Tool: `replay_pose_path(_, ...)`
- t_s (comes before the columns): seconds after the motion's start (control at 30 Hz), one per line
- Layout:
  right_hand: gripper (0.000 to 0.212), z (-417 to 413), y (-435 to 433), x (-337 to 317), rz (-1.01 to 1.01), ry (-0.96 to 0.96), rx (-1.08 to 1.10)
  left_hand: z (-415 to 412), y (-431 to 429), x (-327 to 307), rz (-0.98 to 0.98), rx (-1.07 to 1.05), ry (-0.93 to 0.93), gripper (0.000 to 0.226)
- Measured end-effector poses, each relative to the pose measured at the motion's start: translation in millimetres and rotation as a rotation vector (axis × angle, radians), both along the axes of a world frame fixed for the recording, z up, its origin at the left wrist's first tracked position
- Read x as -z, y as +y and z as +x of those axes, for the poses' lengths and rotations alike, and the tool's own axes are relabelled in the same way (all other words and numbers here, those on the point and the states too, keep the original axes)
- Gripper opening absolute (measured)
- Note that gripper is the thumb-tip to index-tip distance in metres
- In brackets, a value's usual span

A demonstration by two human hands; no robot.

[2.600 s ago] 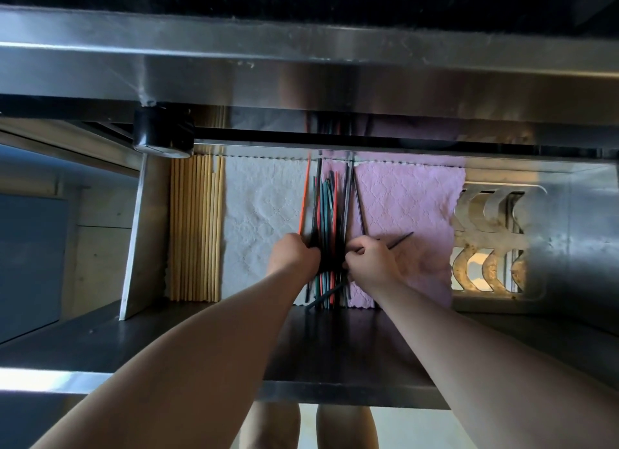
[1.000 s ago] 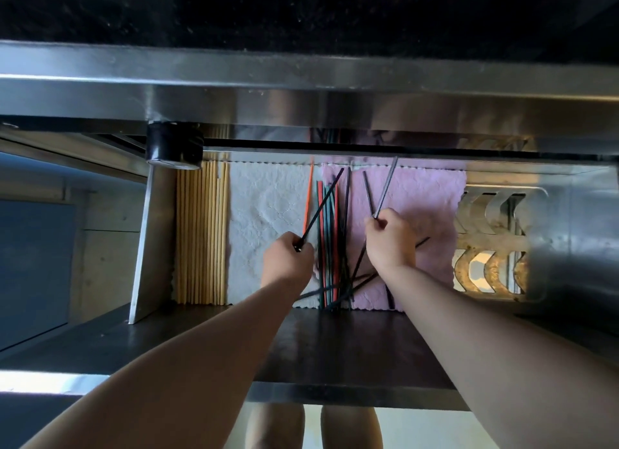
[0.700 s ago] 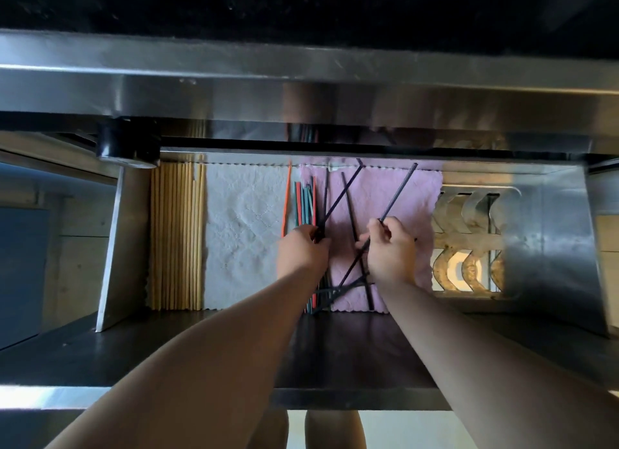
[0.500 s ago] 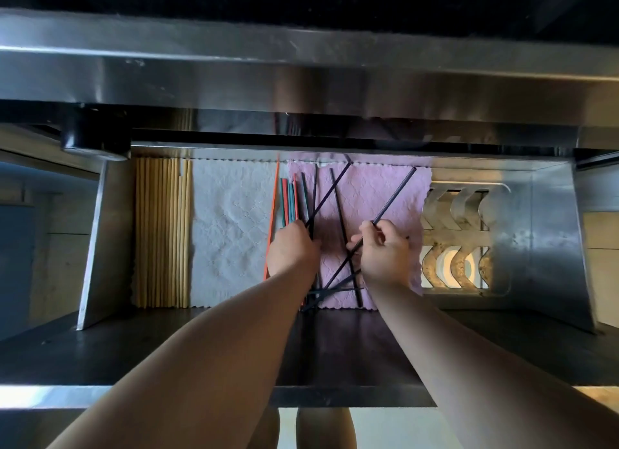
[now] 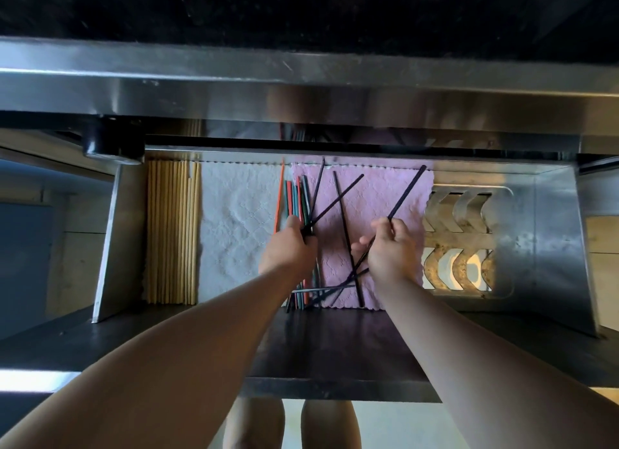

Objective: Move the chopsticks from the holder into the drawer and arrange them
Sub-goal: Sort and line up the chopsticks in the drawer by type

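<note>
The steel drawer (image 5: 556, 234) stands pulled out below the counter. Inside it, a bundle of red and teal chopsticks (image 5: 294, 199) lies along the seam between a white cloth (image 5: 237, 227) and a pink cloth (image 5: 368, 200). Several black chopsticks (image 5: 341, 210) lie crossed over the pink cloth. My left hand (image 5: 289, 247) is closed on black chopsticks that fan up to the right. My right hand (image 5: 390, 244) pinches one black chopstick (image 5: 407, 189) that slants up to the right. The holder is not in view.
A neat row of bamboo chopsticks (image 5: 172, 231) fills the drawer's left side. A perforated steel plate (image 5: 469, 241) with chevron cutouts lies at the right. The counter's steel edge (image 5: 301, 90) overhangs the drawer's back. My legs show below the drawer front.
The black chopsticks have been pulled out of the coloured bundle and spread over the pink cloth. My right hand moved right and tilted its chopstick further to the right.
</note>
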State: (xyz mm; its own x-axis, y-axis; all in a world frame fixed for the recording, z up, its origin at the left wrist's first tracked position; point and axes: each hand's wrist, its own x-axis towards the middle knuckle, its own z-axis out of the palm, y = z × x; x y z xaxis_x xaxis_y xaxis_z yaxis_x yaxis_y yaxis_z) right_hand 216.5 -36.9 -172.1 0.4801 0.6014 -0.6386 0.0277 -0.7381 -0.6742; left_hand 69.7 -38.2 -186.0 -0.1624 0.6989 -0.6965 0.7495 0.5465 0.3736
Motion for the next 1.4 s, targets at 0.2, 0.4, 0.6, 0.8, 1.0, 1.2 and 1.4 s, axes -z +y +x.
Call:
replay_pose_path(0.2, 0.024, -2.4, 2.9, 17.5, -0.083, -0.097, -0.061, -26.4, -6.7, -7.6, 0.09, 0.079, -0.02, 0.009)
replay_pose_path(0.4, 0.023, -4.9, 0.1, 30.7, -0.241, -0.248, -0.255, -48.0, -6.5, -11.9, 0.091, 0.159, -0.017, 0.012)
replay_pose_path(0.6, 0.035, -8.7, 1.7, 31.7, -0.295, -0.353, -0.431, -40.0, -4.3, -12.9, 0.005, -0.032, -0.252, 0.009)
replay_pose_path(0.8, 0.051, -7.6, 5.3, 31.4, -0.328, -0.392, -0.542, -27.4, 1.6, -26.7, 0.02, -0.217, -0.531, 0.013)
replay_pose_path(1.0, 0.059, -8.4, 9.6, 28.3, -0.376, -0.364, -0.591, -26.8, 2.1, -26.5, 0.119, -0.145, -0.438, 0.012)
replay_pose_path(1.2, 0.047, -11.0, 8.9, 31.0, -0.405, -0.366, -0.62, -46.4, -3.6, -22.4, 0.168, 0.023, -0.171, 0.02)
replay_pose_path(1.4, 0.017, -13.5, 9.5, 34.3, -0.421, -0.39, -0.632, -72.3, -14.1, -19.1, 0.117, 0.03, -0.055, 0.018)
